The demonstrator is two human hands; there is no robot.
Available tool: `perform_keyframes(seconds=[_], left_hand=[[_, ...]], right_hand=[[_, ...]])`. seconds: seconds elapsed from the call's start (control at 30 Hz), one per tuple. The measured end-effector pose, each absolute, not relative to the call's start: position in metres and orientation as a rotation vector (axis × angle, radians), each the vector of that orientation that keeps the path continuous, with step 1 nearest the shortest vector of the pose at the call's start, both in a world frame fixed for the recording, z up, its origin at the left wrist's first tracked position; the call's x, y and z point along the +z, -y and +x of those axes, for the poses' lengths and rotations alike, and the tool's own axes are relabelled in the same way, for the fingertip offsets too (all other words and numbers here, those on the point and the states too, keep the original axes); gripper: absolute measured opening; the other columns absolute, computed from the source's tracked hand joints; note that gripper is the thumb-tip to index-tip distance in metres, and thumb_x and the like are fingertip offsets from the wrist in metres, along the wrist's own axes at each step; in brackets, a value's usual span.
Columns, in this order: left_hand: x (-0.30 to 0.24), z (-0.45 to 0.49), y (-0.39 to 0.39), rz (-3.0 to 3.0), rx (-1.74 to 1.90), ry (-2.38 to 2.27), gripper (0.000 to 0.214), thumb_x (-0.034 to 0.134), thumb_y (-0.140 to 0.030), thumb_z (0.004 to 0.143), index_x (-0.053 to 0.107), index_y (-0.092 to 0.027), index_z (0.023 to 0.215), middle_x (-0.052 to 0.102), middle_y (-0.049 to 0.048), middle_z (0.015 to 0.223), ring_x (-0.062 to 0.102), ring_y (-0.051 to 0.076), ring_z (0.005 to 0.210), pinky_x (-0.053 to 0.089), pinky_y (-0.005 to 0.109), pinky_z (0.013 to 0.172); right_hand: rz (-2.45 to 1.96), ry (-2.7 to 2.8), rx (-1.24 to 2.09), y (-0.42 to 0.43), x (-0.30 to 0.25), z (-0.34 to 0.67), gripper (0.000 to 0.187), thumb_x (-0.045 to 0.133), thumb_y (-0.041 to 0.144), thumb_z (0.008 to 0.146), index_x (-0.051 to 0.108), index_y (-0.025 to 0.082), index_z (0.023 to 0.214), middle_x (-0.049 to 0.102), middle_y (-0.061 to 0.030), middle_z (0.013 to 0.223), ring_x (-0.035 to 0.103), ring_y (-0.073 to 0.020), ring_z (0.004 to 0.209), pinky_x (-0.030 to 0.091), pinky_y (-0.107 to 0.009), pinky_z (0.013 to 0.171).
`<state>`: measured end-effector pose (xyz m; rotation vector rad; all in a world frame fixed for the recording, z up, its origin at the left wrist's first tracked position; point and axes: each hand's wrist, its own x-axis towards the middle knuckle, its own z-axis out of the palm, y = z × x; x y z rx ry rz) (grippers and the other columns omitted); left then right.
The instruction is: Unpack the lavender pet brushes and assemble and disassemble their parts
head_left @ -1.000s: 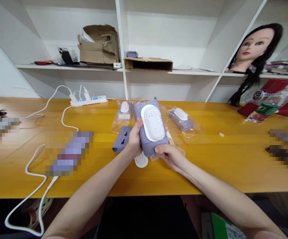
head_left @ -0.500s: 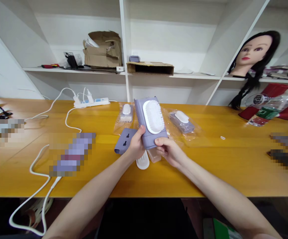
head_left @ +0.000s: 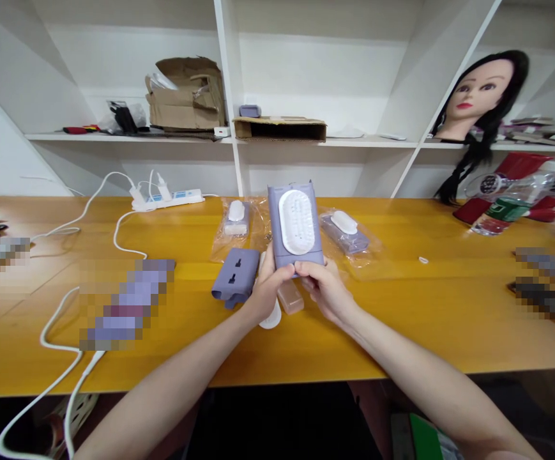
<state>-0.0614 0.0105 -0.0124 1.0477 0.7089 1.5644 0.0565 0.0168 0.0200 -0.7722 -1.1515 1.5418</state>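
Both hands hold up a lavender block-shaped device (head_left: 295, 225) with a white oval bristle pad on its face, upright above the yellow table (head_left: 402, 306). My left hand (head_left: 267, 291) grips its lower left edge. My right hand (head_left: 322, 287) pinches its lower right corner. Beneath the hands lie a white oval piece (head_left: 271, 317) and a small translucent piece (head_left: 290, 298). A lavender cover with two slots (head_left: 235, 277) rests just left of my left hand.
Two bagged lavender devices (head_left: 236, 220) (head_left: 347, 230) lie behind the hands. A white power strip (head_left: 167, 198) with cables runs along the left. A mannequin head (head_left: 478, 89) and packaged items (head_left: 511, 198) sit at right. Cardboard boxes (head_left: 186, 92) stand on the shelf.
The device has been turned from tilted to upright with its pad facing me, and both hands have shifted to its bottom edge.
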Motion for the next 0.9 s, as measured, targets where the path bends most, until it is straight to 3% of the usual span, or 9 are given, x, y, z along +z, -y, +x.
perform_keyframes(seconds=[0.27,0.47,0.63,0.9], left_hand=[[-0.010,-0.061,-0.012,1.132,1.540,-0.732,0.056,0.069,-0.022,0.071,0.051,-0.024,0.123,0.060,0.0056,0.125,0.053,0.025,0.121,0.043,0.037,0.101],[0.007,-0.062,-0.009,0.984,1.449,-0.755,0.045,0.076,-0.016,0.058,0.060,-0.019,0.100,0.070,0.0031,0.094,0.065,0.020,0.086,0.051,0.035,0.081],[0.013,-0.068,-0.011,0.939,1.291,-0.749,0.033,0.076,-0.017,0.056,0.063,-0.014,0.086,0.070,0.0044,0.074,0.065,0.019,0.068,0.052,0.036,0.072],[0.003,-0.064,-0.013,1.056,1.543,-0.777,0.039,0.081,-0.021,0.054,0.061,-0.015,0.088,0.069,0.0016,0.075,0.064,0.018,0.064,0.052,0.031,0.061]], right_hand=[[-0.856,1.215,1.492,-0.020,0.013,0.058,0.050,0.075,0.055,0.063,0.039,0.021,0.056,0.031,0.0078,0.045,0.021,-0.0059,0.044,0.010,-0.025,0.043],[-0.859,1.382,1.313,-0.024,0.007,0.058,0.056,0.063,0.073,0.065,0.044,0.021,0.059,0.037,0.0057,0.045,0.029,-0.0075,0.043,0.016,-0.025,0.041],[-0.868,1.416,1.295,-0.025,0.004,0.058,0.057,0.060,0.076,0.065,0.045,0.021,0.063,0.039,0.0058,0.047,0.032,-0.0080,0.044,0.019,-0.024,0.041],[-0.863,1.387,1.414,-0.020,0.006,0.057,0.050,0.078,0.058,0.057,0.049,0.021,0.074,0.042,0.0080,0.046,0.033,-0.0077,0.041,0.021,-0.024,0.040]])
